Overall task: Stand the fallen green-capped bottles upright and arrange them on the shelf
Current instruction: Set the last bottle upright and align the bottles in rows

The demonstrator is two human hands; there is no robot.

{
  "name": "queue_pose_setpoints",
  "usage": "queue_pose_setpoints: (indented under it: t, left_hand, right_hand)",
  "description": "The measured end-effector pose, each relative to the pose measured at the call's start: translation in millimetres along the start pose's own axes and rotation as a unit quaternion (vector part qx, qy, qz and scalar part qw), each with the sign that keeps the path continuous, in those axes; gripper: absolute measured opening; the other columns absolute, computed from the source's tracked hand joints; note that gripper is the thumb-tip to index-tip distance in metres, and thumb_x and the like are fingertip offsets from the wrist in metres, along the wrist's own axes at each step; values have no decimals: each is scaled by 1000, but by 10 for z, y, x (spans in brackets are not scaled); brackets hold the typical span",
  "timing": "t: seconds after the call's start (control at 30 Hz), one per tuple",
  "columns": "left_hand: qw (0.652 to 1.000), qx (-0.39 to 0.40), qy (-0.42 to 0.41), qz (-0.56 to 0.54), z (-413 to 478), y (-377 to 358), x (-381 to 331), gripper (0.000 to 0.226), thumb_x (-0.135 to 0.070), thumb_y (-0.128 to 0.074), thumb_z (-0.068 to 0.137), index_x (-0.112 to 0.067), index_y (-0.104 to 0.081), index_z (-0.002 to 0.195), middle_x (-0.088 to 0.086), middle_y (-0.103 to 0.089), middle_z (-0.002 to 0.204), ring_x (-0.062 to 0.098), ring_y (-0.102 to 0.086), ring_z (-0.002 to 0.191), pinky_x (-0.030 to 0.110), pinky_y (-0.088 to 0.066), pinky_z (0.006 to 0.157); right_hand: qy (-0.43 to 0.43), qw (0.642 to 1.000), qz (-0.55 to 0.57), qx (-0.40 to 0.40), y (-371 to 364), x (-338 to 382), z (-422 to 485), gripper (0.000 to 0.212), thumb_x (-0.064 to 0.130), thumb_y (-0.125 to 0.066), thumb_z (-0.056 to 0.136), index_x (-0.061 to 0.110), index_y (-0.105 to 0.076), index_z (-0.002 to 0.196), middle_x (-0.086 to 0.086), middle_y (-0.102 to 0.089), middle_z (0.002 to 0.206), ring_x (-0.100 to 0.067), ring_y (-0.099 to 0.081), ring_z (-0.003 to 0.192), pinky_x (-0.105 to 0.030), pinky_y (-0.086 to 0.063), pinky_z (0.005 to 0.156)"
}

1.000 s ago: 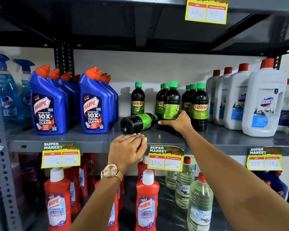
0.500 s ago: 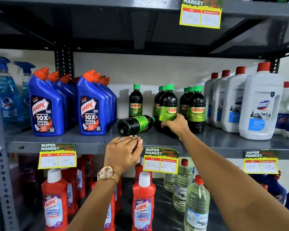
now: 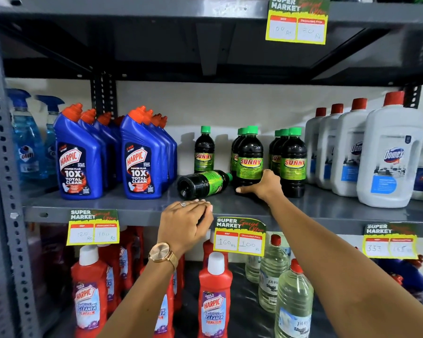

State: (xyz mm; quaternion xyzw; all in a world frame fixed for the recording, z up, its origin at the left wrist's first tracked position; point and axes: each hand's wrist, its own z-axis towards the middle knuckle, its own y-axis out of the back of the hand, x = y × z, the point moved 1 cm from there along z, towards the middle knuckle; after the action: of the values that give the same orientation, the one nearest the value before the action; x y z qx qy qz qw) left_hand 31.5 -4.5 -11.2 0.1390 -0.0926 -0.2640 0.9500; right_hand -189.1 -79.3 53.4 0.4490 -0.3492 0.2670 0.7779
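One dark green-capped bottle (image 3: 203, 182) lies on its side on the grey middle shelf (image 3: 132, 207), base toward me, cap pointing right. Behind it a single bottle (image 3: 204, 152) stands upright. To the right stand two rows of upright green-capped bottles, the middle row fronted by a bottle (image 3: 250, 159) and the right row by another (image 3: 293, 164). My right hand (image 3: 263, 187) wraps the base of the middle front bottle, thumb across its front. My left hand (image 3: 186, 223) rests on the shelf's front lip below the fallen bottle, fingers curled together.
Blue Harpic bottles (image 3: 139, 162) stand left of the green-capped ones and white Domex jugs (image 3: 388, 162) stand to the right. Price tags (image 3: 239, 236) hang on the shelf lip. Red Harpic bottles (image 3: 214, 293) and clear bottles (image 3: 293, 296) fill the shelf below.
My right hand has turned the middle front bottle so that its label faces me, and has slid down to its base. The fallen bottle and my left hand have stayed put.
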Motion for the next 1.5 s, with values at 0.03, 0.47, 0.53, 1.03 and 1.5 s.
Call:
queue_pose_setpoints:
  t: [0.03,0.47,0.53,1.03,1.5]
  left_hand:
    - [1000,8,2,-3,0,4,3,29,-27,-51,88,-18,-77,79,-6,-77,82,9,-72,79,26,-52,67]
    - [999,-7,-14,35,-268,324,629,39,-32,-43,96,-7,-73,100,5,-75,100,20,-70,92,28,-48,87]
    - [998,2,-29,62,-306,280,653,46,-37,-38,98,-7,-73,101,7,-74,103,21,-70,96,31,-47,91]
    - [994,8,18,105,-270,189,645,52,-45,-35,97,-12,-75,96,3,-76,98,17,-70,96,30,-52,83]
    - [995,6,24,100,-256,184,650,45,-45,-45,91,-13,-77,92,3,-77,94,16,-72,86,29,-54,78]
  right_hand:
    - [-2,1000,-1,-1,0,-2,0,79,32,-95,52,2,-60,116,-15,-66,116,-32,-63,110,-36,-52,90]
    - [140,986,-60,-74,-104,508,-605,85,79,-37,81,-1,-61,62,-11,-66,61,-30,-65,61,-31,-52,61]
    - [79,992,-91,43,-286,692,-603,96,88,-30,74,-2,-66,78,-12,-70,66,-26,-66,58,-35,-57,65]
    - [-137,980,103,98,-851,799,-189,88,70,-68,49,6,-65,110,-7,-68,108,-24,-70,92,-31,-61,60]
    - [128,979,-119,-103,-830,941,-408,76,69,-61,76,0,-60,108,-18,-68,106,-36,-65,101,-35,-45,71]
